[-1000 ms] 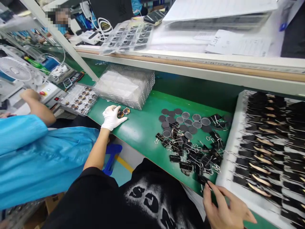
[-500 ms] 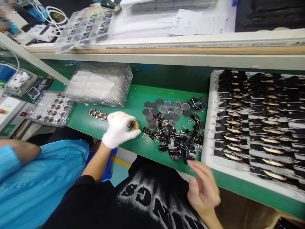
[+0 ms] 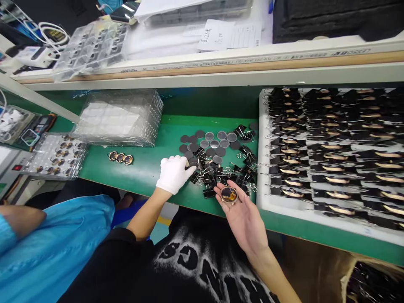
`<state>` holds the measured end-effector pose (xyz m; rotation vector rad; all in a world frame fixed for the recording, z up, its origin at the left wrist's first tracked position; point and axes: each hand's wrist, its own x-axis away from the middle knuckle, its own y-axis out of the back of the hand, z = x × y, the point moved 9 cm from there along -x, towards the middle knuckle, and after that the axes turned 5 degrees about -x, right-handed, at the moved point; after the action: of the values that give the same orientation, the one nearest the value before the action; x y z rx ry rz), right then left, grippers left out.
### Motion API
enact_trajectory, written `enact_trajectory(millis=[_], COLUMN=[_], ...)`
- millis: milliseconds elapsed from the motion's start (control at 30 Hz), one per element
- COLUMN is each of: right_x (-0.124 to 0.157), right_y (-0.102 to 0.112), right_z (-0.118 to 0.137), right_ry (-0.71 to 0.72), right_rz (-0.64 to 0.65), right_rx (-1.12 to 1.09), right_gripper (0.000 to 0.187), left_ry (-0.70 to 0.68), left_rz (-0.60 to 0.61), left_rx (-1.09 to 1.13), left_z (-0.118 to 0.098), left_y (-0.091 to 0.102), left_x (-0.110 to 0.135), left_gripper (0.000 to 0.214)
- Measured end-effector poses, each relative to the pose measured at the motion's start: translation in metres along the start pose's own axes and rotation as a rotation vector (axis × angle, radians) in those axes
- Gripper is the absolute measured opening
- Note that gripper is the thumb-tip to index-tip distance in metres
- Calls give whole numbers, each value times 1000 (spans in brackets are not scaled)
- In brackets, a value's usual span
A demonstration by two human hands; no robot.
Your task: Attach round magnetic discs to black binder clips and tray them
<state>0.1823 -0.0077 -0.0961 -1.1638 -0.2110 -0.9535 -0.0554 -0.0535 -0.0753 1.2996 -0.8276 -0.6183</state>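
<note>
My right hand [image 3: 248, 221], bare and palm up, holds a round watch case [image 3: 229, 195] with a gold-coloured rim and a dark and amber face. It rests on the fingers, with the thumb at its right edge. My left hand [image 3: 173, 174], in a white glove, is at the left side of a spread of round discs; its thumb and fingers close on a black disc [image 3: 192, 162], partly covered by the hand. Black binder clips [image 3: 225, 174] lie heaped between and beyond my hands. Several grey discs with pale rims [image 3: 222, 135] lie behind the clips.
Three similar watch cases [image 3: 120, 158] sit in a row at left. A stack of clear plastic trays [image 3: 148, 122] stands behind them. At right, a white foam tray [image 3: 263, 168] holds rows of clipped pieces. A shelf [image 3: 189, 75] overhangs the green bench. A person in blue [image 3: 72, 231] sits left.
The watch case has passed from my left hand to my right hand, which has turned palm up over the clips. My left hand has moved right to the black discs. The view has shifted right.
</note>
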Motion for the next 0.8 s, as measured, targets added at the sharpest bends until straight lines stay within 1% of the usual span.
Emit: enact_trajectory(millis=[100, 233, 367, 433, 467, 533, 567, 600, 633, 700, 767, 800], right_x=[-1, -5, -7, -7, -7, -8, -9, -10, -11, -12, -11, -11], right_y=[-6, -10, -14, -16, -17, -18, -18, -19, -21, -23, -27, -30], right_z=[-4, -5, -2, 1, 2, 3, 3, 3, 3, 3, 2, 0], right_ry=[15, 29, 53, 62, 66, 62, 63, 67, 74, 96, 106, 106], right_rz=[35, 55, 73, 75, 74, 77, 81, 86, 91, 100, 119, 129], right_rx=[8, 26, 21, 14, 11, 9, 9, 8, 8, 11, 18, 25], right_gripper=[41, 39, 38, 36, 35, 37, 38, 40, 41, 41, 40, 40], left_ry=[23, 73, 93, 94, 104, 120, 102, 55, -19, -211, -360, -396], left_rz=[-15, -46, -68, -106, -148, -272, -328, -358, -361, -313, -271, -271], left_rx=[8, 7, 100, 145, 174, 269, 342, 426, 507, 609, 561, 489], left_z=[-4, -6, -6, -3, 0, 5, 5, 1, -8, -35, -64, -75], left_y=[-3, -7, -11, -6, 1, 22, 34, 45, 55, 72, 81, 83], left_x=[0, 1, 3, 6, 9, 18, 24, 30, 35, 47, 59, 63], left_gripper=[35, 41, 32, 27, 25, 22, 21, 21, 20, 19, 18, 19])
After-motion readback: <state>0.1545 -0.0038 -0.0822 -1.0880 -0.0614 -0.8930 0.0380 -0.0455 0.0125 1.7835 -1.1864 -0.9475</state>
